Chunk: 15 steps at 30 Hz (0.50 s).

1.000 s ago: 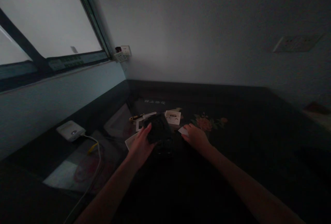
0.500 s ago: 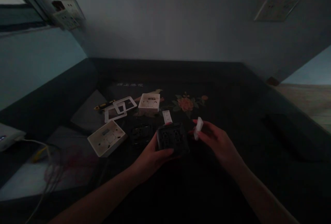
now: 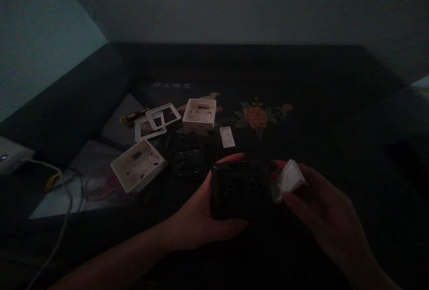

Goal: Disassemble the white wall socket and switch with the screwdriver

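In the dim head view, my left hand (image 3: pixel 204 218) is wrapped round a black wall-switch body (image 3: pixel 240 189), thumb along its near edge. My right hand (image 3: pixel 321 205) pinches a small white switch rocker (image 3: pixel 291 177), tilted, close to the right side of the body. A similar flat white rocker (image 3: pixel 227 137) lies on the table beyond the switch body. Left of my left hand sits a second black switch body (image 3: pixel 188 162). Two white mounting boxes (image 3: pixel 200 113) stand open side up, one nearer and further left.
Two white faceplate frames (image 3: pixel 164 115) overlap at the left, beside a yellow-and-black tool (image 3: pixel 134 115). A white cable (image 3: pixel 69 205) runs down from a white device (image 3: pixel 13 156) at the far left. A dark flat object (image 3: pixel 407 160) lies at the right edge.
My view has tilted down and come closer to the table. The switch body and the white rocker have come nearer together, and the rocker has turned to show a broader face.
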Tool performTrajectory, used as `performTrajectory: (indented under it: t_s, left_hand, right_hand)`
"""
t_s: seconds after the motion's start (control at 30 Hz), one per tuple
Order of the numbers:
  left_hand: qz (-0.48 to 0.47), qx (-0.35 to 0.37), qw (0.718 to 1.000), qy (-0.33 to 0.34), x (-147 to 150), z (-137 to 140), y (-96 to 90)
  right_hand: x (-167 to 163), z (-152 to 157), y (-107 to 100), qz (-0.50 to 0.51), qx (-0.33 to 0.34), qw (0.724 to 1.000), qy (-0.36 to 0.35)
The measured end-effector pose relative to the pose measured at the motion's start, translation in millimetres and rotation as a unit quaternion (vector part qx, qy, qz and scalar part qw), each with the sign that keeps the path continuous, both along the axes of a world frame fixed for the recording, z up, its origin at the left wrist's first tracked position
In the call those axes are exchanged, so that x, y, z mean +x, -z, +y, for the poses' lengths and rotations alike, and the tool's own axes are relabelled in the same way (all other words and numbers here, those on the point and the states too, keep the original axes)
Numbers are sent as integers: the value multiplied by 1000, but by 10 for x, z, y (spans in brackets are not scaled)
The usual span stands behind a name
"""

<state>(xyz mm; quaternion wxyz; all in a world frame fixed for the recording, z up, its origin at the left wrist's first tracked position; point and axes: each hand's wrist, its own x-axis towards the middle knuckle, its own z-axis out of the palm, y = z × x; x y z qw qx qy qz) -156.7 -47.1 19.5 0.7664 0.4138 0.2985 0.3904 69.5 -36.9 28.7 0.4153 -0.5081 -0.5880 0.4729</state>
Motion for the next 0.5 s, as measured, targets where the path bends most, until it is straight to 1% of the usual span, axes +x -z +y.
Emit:
performTrajectory:
  t_s: [0.1, 0.27, 0.37, 0.5]
  left_hand:
    - [-57, -35, 998, 16, -5, -20, -9]
    - [-148, -136, 980, -11, -4, -11, 22]
    - [-159, -177, 971, -18, 2, 18, 34]
    - [-144, -187, 971, -31, 22, 42, 22]
  right_hand:
    - [-18, -18, -38, -12, 15, 1000, -7]
    - [-53, -9, -73, -4, 5, 1000, -18]
    - [-58, -16, -74, 3, -4, 1000, -26]
    - [-61, -27, -65, 10, -23, 999, -26]
